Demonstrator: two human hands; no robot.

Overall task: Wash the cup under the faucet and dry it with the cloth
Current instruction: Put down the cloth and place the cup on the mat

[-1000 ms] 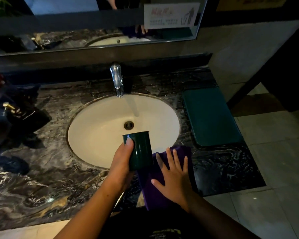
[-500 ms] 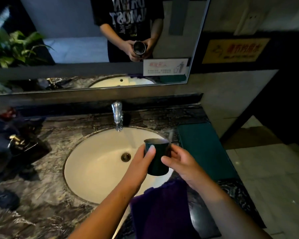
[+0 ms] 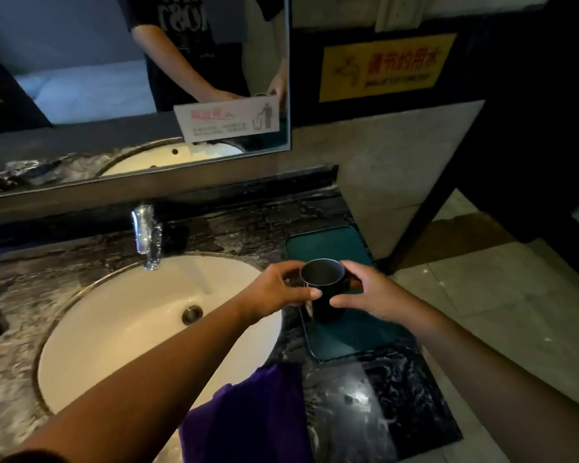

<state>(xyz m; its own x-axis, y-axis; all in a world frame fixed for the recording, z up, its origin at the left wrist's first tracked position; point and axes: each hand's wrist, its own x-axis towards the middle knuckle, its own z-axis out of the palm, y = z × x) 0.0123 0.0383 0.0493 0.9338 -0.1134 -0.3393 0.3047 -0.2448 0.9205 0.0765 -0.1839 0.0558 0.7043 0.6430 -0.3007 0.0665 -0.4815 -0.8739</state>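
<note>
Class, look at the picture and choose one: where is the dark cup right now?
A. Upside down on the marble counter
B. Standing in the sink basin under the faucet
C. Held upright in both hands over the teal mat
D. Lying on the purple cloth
C: the left hand and right hand grip the cup from either side, opening upward, with the teal mat beneath it, right of the sink.

Dim washroom: dark marble counter, wall mirror, yellow sign, pale tiled floor.
</note>
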